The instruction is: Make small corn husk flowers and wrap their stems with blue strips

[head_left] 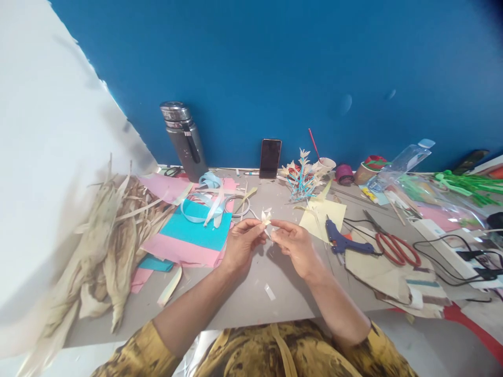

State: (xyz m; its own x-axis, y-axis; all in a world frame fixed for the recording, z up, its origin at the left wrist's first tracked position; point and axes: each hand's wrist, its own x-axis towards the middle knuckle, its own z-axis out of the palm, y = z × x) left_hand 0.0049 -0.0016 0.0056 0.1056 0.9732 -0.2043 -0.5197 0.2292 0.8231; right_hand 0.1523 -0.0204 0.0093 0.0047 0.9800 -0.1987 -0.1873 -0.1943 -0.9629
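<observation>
Between my two hands, near the middle of the table, is a small cream husk flower [266, 217] with pointed petals facing up. My left hand [244, 242] pinches it from the left. My right hand [293, 244] has its fingers closed at the flower's lower right side, around a thin pale strip [268, 232]. Behind and to the right stands a bunch of similar flowers [302, 178] with blue stems. A pale yellow sheet [334, 214] lies right of my right hand, beside a blue glue gun [346, 242].
Dried husks [94, 246] pile up at the left, next to blue sheets [196, 225] and pink sheets [184, 252]. A flask [184, 144] and a phone [270, 158] stand by the wall. Red-handled scissors [396, 248], a power strip [444, 246] and a plastic bottle [406, 159] are at the right.
</observation>
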